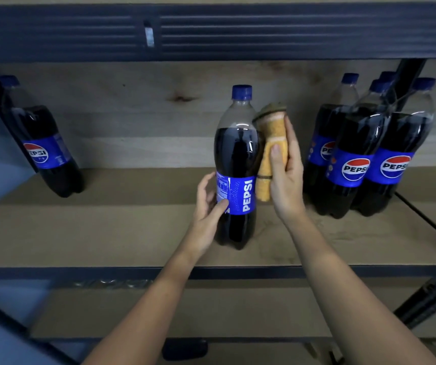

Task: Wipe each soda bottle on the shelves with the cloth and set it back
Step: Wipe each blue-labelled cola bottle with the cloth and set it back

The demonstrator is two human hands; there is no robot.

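Note:
A tall Pepsi bottle point(236, 154) with a blue cap and blue label stands upright on the middle of the wooden shelf point(132, 233). My left hand point(209, 206) grips it at the label, thumb on the front. My right hand point(286, 175) holds a folded orange cloth point(270, 154) with a greenish top end, pressed against the bottle's right side. One more Pepsi bottle point(44, 143) stands at the far left of the shelf. Several Pepsi bottles point(364, 154) are grouped at the right.
A dark metal shelf beam point(238, 30) runs overhead, and a dark upright post point(409, 75) stands behind the right group. The shelf's front rail point(79, 272) crosses below my arms. A lower shelf point(211, 312) shows beneath, with a dark bottle cap point(185, 349) at the bottom edge.

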